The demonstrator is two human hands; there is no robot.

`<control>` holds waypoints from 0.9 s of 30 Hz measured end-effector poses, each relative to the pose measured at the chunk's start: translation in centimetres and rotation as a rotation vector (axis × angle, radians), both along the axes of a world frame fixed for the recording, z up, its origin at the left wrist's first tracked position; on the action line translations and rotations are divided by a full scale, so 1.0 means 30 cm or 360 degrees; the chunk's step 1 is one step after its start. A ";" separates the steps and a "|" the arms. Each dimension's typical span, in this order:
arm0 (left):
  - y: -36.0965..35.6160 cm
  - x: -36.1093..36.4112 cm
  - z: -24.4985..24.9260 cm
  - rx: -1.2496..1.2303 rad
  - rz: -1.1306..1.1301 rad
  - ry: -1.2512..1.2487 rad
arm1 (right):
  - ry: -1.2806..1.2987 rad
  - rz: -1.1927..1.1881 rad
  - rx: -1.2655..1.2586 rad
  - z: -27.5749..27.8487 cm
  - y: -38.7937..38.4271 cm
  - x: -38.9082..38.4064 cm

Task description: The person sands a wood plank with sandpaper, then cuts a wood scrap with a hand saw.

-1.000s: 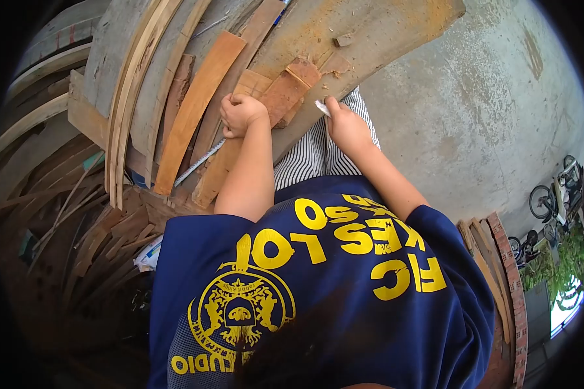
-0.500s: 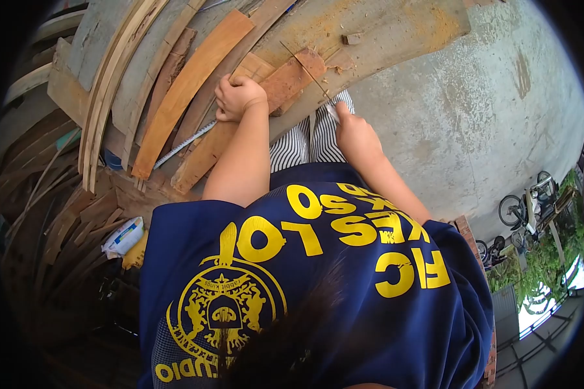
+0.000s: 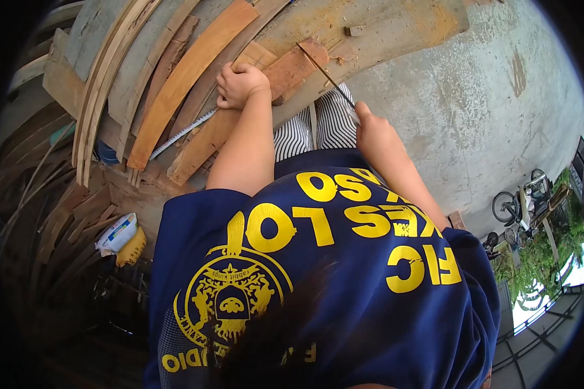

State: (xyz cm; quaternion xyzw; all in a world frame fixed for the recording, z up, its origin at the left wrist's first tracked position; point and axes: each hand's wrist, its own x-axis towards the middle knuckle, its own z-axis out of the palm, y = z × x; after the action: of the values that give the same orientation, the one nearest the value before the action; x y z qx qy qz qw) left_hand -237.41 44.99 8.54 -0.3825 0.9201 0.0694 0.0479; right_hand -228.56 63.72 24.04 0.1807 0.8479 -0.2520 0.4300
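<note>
My right hand (image 3: 377, 135) is closed round the pale handle of a saw. The saw's narrow dark blade (image 3: 329, 78) slants up and left, its far end at a short reddish-brown board (image 3: 298, 67). My left hand (image 3: 242, 85) is curled and presses down beside that board, on the wood; its fingertips are partly hidden. Under it lies a lighter wooden piece (image 3: 255, 54). A tape measure's white strip (image 3: 185, 133) sticks out below my left hand.
Long curved wooden strips (image 3: 191, 81) lie to the left. A small wood block (image 3: 355, 30) and sawdust sit on the large plank (image 3: 396, 39). A white and yellow bag (image 3: 119, 235) lies lower left. Motorbikes (image 3: 519, 201) stand far right on the concrete floor (image 3: 448, 117).
My right hand has drawn the saw back, down and to the right, so more of the blade shows this side of the board. My left hand stays on the wood; the view has shifted slightly.
</note>
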 end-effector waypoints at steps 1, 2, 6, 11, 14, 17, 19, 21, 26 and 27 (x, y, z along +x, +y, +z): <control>-0.002 -0.001 0.002 0.0004 0.0000 0.0001 | 0.0004 -0.0001 0.0011 0.004 0.003 0.005; -0.007 -0.002 0.003 -0.0002 0.0000 -0.0004 | 0.0004 -0.0011 0.0021 0.006 0.000 0.012; 0.001 0.005 0.003 0.0034 0.0001 0.0011 | 0.0298 -0.0170 -0.0096 -0.171 -0.043 -0.049; -0.002 0.001 0.001 0.0019 -0.0010 0.0008 | 0.0049 -0.0088 -0.0041 0.005 0.010 0.028; -0.007 -0.002 0.001 -0.0004 -0.0009 0.0004 | -0.0134 -0.0027 0.0011 0.003 0.007 0.040; -0.004 0.006 -0.009 -0.0002 -0.0012 0.0031 | 0.0248 -0.0131 -0.0073 -0.149 -0.044 -0.017; -0.006 0.006 -0.010 0.0001 -0.0029 0.0052 | 0.0245 -0.0103 -0.0083 -0.185 -0.065 -0.034; -0.006 0.005 -0.006 0.0008 -0.0018 0.0047 | 0.0204 -0.0095 -0.0080 -0.130 -0.054 -0.024; -0.007 0.002 0.003 0.0043 0.0001 0.0017 | 0.0038 -0.0079 -0.0029 -0.025 0.011 0.065; -0.005 -0.001 0.007 0.0057 0.0005 0.0010 | 0.0082 -0.0107 -0.0044 -0.047 -0.009 0.037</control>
State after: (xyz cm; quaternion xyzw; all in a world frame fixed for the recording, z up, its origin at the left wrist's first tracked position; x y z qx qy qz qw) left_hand -237.44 44.84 8.74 -0.3829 0.9182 0.0871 0.0517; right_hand -227.45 63.45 22.64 0.1965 0.8487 -0.2825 0.4017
